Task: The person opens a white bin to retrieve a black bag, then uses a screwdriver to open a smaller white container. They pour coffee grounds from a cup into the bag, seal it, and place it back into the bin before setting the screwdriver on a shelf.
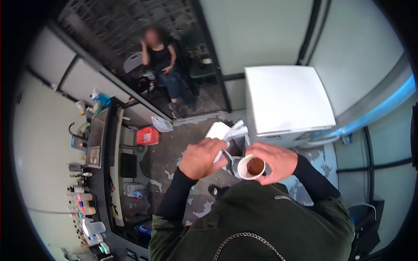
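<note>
My right hand (276, 162) is wrapped round a white paper cup (245, 169) with brown contents (255, 166) low inside. The cup is tilted, its mouth turned up toward me. To its left, my left hand (201, 158) has its fingers closed, with a thin whitish strip (229, 155) at the fingertips reaching toward the cup; I cannot tell what it is. Beneath both hands stands a bin (237, 142) with a pale liner over its rim, partly hidden by the hands. Its white lid (217, 131) shows just beyond my left hand.
A white refrigerator (289, 98) stands ahead on the right. Along the left runs a dark counter (99, 182) with a sink (94, 154) and several bottles. A red container (148, 136) and a white plastic bag (162, 124) lie on the floor. Beyond the doorway sits a person (163, 61).
</note>
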The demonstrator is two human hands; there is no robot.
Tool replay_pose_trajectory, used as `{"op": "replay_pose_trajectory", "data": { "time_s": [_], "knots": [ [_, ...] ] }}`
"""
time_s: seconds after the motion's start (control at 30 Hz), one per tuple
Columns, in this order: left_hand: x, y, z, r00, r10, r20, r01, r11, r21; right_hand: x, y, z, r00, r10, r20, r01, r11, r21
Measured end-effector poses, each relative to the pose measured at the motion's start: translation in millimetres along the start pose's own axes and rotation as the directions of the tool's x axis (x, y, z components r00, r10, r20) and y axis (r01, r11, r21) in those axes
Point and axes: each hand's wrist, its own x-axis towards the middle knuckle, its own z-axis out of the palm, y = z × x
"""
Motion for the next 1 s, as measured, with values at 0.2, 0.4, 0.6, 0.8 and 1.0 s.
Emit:
{"op": "replay_pose_trajectory", "data": {
  "time_s": [0.2, 0.4, 0.6, 0.8, 1.0],
  "knots": [
    [87, 23, 39, 0.999, 0.038, -0.031, -0.040, 0.996, -0.078, -51, 31, -62, 0.927, 0.309, -0.212, -0.313, 0.950, 0.017],
    [159, 14, 79, 0.980, 0.173, -0.098, -0.177, 0.984, -0.037, -70, 64, -89, 0.809, 0.434, -0.395, -0.398, 0.901, 0.175],
    [219, -8, 101, 0.957, 0.287, -0.041, -0.290, 0.949, -0.124, -58, 86, -120, 0.651, 0.622, -0.436, -0.664, 0.744, 0.071],
    [253, -29, 125, 0.948, 0.291, -0.131, -0.311, 0.935, -0.171, -27, 99, -138, 0.679, 0.533, -0.505, -0.710, 0.652, -0.266],
    [265, -36, 131, 0.938, 0.323, -0.129, -0.346, 0.903, -0.253, -20, 106, -154, 0.672, 0.486, -0.559, -0.721, 0.601, -0.344]
  ]
}}
